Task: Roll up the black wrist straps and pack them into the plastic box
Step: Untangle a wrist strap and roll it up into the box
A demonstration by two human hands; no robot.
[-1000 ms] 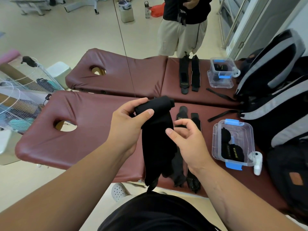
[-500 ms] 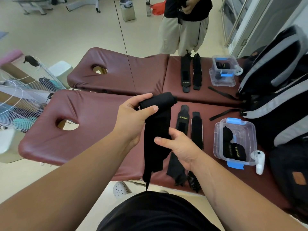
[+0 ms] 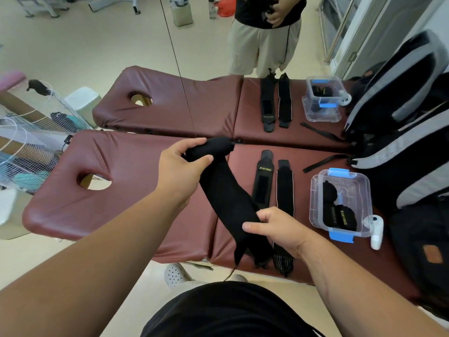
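The left hand point(image 3: 181, 166) grips the rolled top end of a black strap point(image 3: 226, 190) above the maroon bench point(image 3: 121, 203), fingers and thumb curled round it. The strap slants down to the right hand point(image 3: 274, 227), which pinches its lower part. Further right, two flat straps point(image 3: 262, 183) lie beside the plastic box point(image 3: 314, 198) holding rolled straps point(image 3: 340, 216).

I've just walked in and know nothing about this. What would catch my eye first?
First, the long black strap held up mid-picture: the left hand grips its rolled top end and the right hand pinches it lower down. To the right, two more straps lie flat on the maroon bench. Beside them stands a clear box with rolled straps already inside.
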